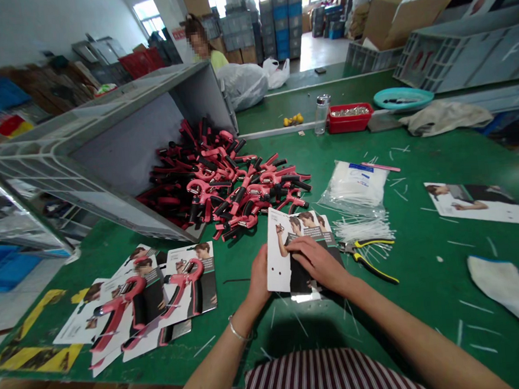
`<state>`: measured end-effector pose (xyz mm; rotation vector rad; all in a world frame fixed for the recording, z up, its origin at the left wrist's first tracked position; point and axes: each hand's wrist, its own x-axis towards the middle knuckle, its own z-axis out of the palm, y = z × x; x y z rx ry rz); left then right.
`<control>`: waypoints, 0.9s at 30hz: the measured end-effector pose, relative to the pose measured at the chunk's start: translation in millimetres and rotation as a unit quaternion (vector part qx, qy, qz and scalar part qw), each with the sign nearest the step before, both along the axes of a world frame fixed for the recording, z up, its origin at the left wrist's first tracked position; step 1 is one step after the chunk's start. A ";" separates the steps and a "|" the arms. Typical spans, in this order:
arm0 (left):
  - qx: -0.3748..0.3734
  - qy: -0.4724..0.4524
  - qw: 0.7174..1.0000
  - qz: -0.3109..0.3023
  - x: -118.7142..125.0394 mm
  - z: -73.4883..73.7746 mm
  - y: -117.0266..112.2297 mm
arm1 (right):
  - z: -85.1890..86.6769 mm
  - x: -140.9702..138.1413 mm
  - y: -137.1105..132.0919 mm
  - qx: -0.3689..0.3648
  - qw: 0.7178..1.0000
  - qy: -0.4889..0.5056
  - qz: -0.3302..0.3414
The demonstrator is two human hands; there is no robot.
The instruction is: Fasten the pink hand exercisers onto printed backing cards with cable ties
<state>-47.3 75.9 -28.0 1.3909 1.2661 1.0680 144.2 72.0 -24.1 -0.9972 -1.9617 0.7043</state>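
Upright in front of me stand several printed backing cards [278, 258], fanned toward the right, with small punched holes in the front one. My left hand [259, 272] grips them at the left edge, its fingers mostly hidden behind. My right hand [320, 264] lies across their front, fingers bent against the printed face. Right of the cards are yellow-and-black cutting pliers [371, 261] with open handles, beside loose white cable ties [362, 230]. Beyond the cards lies a heap of pink-and-black hand grip strengtheners [245, 189].
A grey crate [121, 186] lies tipped on its side, grip strengtheners spilling out. Carded strengtheners [177, 289] overlap at left. A bag of cable ties [354, 185], a single card [477, 203] and a white glove-like cloth [510, 292] lie right. A red tray [350, 119] stands behind. A person [217, 58] is beyond.
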 end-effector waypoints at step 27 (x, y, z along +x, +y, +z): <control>-0.223 -0.063 0.968 -0.096 11.5 10.0 25.8 | -20.1 156.9 64.6 -0.131 0.932 -0.109 -0.319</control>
